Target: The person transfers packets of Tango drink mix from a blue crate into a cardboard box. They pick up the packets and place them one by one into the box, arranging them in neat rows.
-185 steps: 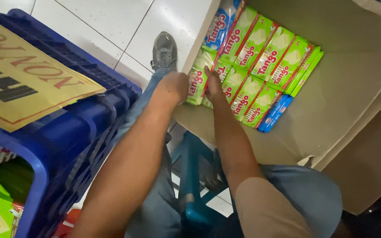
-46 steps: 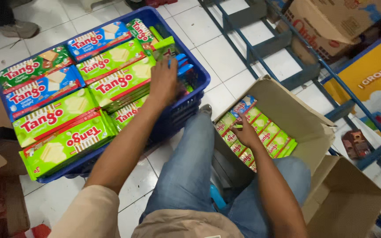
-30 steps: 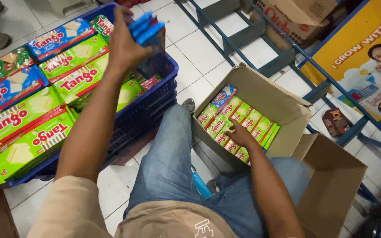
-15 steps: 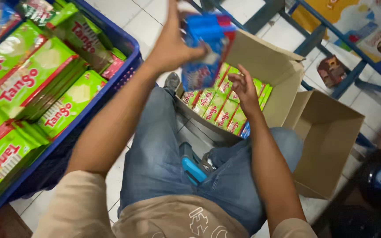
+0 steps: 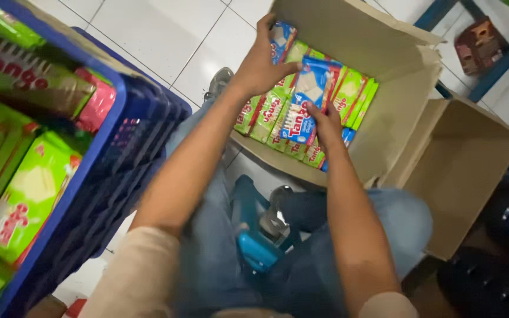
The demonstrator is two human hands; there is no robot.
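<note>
From the head camera, looking down past my knees, my left hand point(image 5: 261, 62) is curled over the far end of a blue wafer pack point(image 5: 303, 100), thumb on one side and fingers point(image 5: 266, 26) wrapped round the top, so that grip is closed on it; my right hand point(image 5: 324, 125) sits at the near end of the same pack, fingers bent and pressing on its lower edge, a partly closed grip that steadies more than it clasps. The pack lies flat on top of the green wafer packs point(image 5: 269, 112) already lined up inside the open cardboard box point(image 5: 396, 82) on the floor in front of me, and its long axis runs away from me, slightly slanted to the right, much as the packs beneath it run. The left hand is the one farther into the box, near its back wall; the right is nearer my body. Both forearms reach forward and converge over the box, the left from the side of the blue plastic crate point(image 5: 110, 153), which stands just beside my left leg and holds more green packs point(image 5: 27, 194). A second, empty cardboard box point(image 5: 472, 171) stands touching the first on its right. A blue stool point(image 5: 254, 247) shows between my legs
</note>
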